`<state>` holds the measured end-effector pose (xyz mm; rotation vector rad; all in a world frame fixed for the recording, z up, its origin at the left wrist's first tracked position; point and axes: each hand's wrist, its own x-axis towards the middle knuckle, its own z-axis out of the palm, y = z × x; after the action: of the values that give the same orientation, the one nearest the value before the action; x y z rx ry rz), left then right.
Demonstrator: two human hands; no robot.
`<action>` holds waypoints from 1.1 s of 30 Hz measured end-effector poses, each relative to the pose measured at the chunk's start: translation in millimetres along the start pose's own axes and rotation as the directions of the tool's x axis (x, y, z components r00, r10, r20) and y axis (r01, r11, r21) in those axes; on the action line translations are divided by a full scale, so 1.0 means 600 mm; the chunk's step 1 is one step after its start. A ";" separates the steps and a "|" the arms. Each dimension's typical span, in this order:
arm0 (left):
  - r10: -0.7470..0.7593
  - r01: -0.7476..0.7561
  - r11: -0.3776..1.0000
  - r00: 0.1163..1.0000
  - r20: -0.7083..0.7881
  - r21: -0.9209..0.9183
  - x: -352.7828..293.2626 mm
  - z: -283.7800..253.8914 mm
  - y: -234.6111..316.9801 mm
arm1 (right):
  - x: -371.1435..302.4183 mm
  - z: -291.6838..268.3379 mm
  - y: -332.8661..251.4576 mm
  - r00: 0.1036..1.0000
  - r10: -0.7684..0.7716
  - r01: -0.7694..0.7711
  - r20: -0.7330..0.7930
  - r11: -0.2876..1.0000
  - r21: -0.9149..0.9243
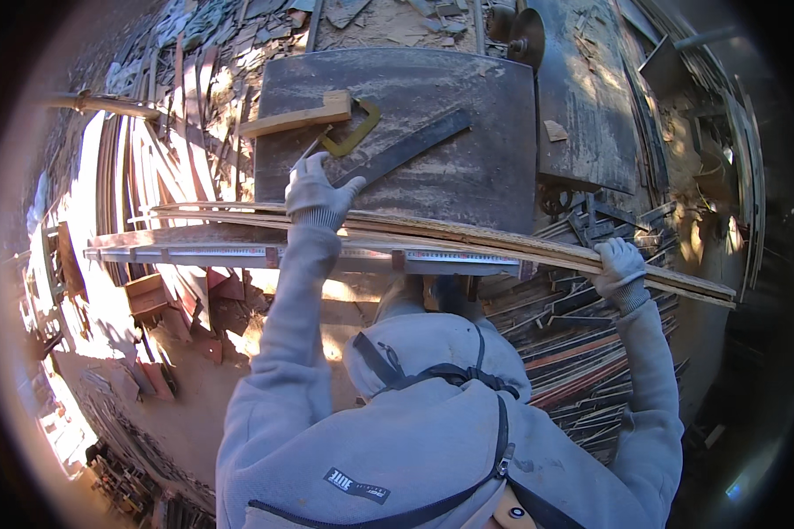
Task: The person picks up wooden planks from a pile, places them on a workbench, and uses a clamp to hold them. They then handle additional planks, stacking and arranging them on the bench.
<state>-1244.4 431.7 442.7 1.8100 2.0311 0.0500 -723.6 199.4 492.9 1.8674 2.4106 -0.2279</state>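
My left hand (316,189), in a pale work glove, reaches over the near edge of a dark worktable (468,189). Its thumb points right, apart from the other fingers. Just beyond the fingertips lies a yellow-green C-clamp (368,125); whether they touch its screw end I cannot tell. A dark flat bar (415,152) slants away from beside the thumb. My gloved right hand (620,264) is closed around a bundle of long thin wooden strips (485,236). The bundle runs along the table's near edge and passes by my left wrist.
An L-shaped wooden piece (302,115) lies beside the clamp. Along the table's front runs a rail with a measuring tape (344,254). A round saw blade (527,40) stands at the far right corner. Stacked strips (582,353) and scattered offcuts (159,304) cover the ground.
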 end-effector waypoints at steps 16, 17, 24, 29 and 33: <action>0.629 -0.663 0.678 0.747 0.217 0.318 0.188 0.179 0.074 | 0.000 0.129 0.022 1.000 0.005 -0.004 -0.022 0.998 0.061; 0.706 -0.717 0.681 0.697 0.123 0.150 0.147 0.185 0.093 | 0.014 0.145 0.018 1.000 0.000 0.001 -0.014 0.996 0.088; 0.849 -0.872 0.485 0.453 0.272 -0.060 -0.070 0.295 0.218 | 0.247 0.239 -0.135 0.999 -0.031 0.023 0.034 0.974 0.224; 0.790 -0.826 0.553 0.562 0.246 0.110 -0.024 0.314 0.125 | 0.292 0.211 -0.197 0.984 0.035 0.053 -0.173 0.876 0.480; 0.827 -0.856 0.497 0.517 0.221 0.142 -0.017 0.315 0.059 | 0.070 0.189 0.031 0.712 0.563 -0.319 -0.420 0.792 0.520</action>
<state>-1148.6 380.9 283.9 2.7233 0.8722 -0.0243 -718.9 225.1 373.2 3.0403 2.1911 -0.1784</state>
